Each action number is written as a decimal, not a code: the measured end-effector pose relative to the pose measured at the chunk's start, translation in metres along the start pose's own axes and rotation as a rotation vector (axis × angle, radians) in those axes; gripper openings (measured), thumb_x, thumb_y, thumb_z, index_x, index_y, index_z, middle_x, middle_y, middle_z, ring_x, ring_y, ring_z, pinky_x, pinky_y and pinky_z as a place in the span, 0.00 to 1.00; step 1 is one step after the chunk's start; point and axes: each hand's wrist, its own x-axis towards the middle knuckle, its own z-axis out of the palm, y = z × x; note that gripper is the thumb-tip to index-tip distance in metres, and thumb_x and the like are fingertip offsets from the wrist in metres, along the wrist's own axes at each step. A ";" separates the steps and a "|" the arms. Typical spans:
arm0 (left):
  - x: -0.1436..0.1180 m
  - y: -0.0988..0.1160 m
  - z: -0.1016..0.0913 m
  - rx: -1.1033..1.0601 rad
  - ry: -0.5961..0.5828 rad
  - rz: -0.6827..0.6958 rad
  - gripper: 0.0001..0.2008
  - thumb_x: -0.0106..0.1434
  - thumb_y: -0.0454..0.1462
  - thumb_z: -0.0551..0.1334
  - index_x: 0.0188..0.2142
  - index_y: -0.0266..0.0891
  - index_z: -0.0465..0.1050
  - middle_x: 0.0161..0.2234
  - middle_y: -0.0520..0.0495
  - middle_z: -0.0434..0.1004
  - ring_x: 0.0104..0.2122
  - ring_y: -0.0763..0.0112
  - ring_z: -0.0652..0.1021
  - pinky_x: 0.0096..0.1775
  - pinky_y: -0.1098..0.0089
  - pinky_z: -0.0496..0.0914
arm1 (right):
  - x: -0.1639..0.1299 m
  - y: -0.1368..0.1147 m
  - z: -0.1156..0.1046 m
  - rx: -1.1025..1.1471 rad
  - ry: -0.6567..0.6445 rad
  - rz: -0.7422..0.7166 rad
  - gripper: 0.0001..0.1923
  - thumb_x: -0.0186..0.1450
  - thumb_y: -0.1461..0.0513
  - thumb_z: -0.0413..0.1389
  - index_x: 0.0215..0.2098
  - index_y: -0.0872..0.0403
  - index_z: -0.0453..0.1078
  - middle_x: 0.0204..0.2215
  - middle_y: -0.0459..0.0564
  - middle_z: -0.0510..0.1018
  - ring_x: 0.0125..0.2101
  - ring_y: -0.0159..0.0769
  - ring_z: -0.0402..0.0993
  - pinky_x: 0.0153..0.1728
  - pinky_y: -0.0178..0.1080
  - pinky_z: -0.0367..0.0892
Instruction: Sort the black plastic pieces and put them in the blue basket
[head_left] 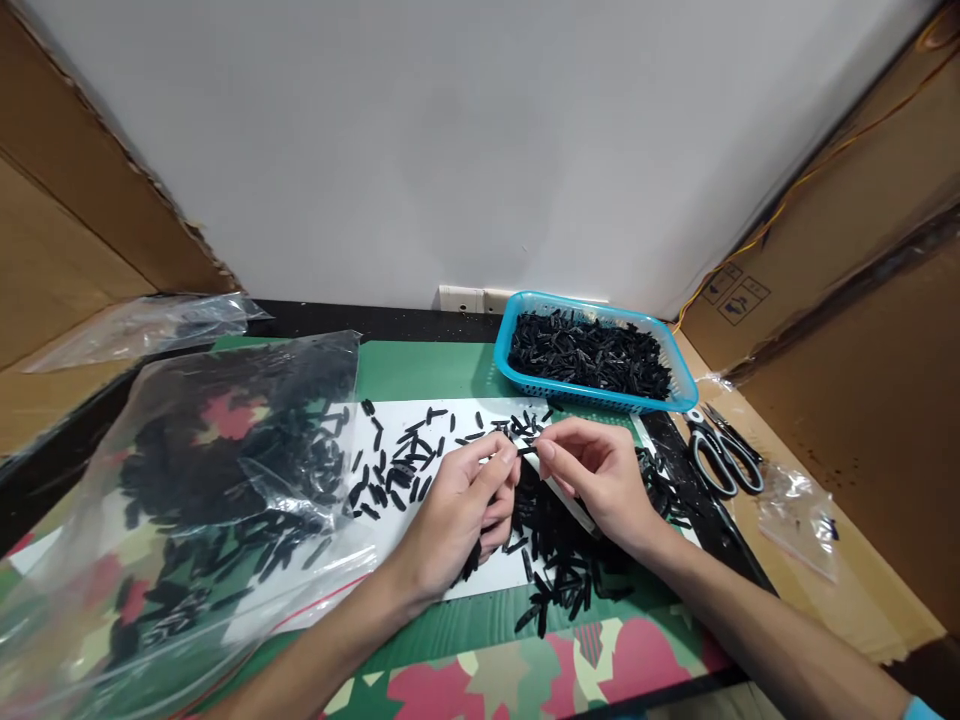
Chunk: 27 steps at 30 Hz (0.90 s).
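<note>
Fingertips of my left hand [469, 510] and my right hand [596, 480] meet over the work surface, pinching a small black strip [528, 450] between them. More black bits stick out below my left palm. Under my right hand a slim whitish object [576, 510] shows in part; I cannot tell whether the hand holds it. A dark pile of black pieces [566, 580] lies beneath the hands. Other black pieces [409, 460] are scattered over a white sheet [480, 580] to the left.
A blue basket [600, 392] full of black pieces stands at the back right. Scissors [724, 460] and a small clear bag [799, 515] lie on cardboard at the right. A large clear zip bag [247, 420] with black pieces covers the left. Cardboard walls [847, 300] flank the table.
</note>
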 end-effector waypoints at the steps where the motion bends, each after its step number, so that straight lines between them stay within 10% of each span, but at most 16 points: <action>1: 0.000 0.001 0.000 -0.004 0.002 -0.002 0.20 0.72 0.54 0.61 0.34 0.42 0.62 0.17 0.63 0.54 0.13 0.84 0.56 0.14 0.85 0.55 | 0.000 0.001 0.000 0.000 -0.005 0.004 0.11 0.68 0.55 0.66 0.35 0.55 0.79 0.24 0.44 0.78 0.20 0.26 0.67 0.22 0.30 0.64; 27: -0.001 0.000 0.000 -0.032 0.045 0.006 0.15 0.72 0.52 0.61 0.40 0.45 0.64 0.18 0.64 0.56 0.13 0.82 0.56 0.13 0.84 0.55 | -0.004 0.002 -0.001 -0.225 -0.046 -0.112 0.07 0.72 0.57 0.62 0.41 0.54 0.77 0.27 0.46 0.80 0.24 0.30 0.73 0.24 0.31 0.67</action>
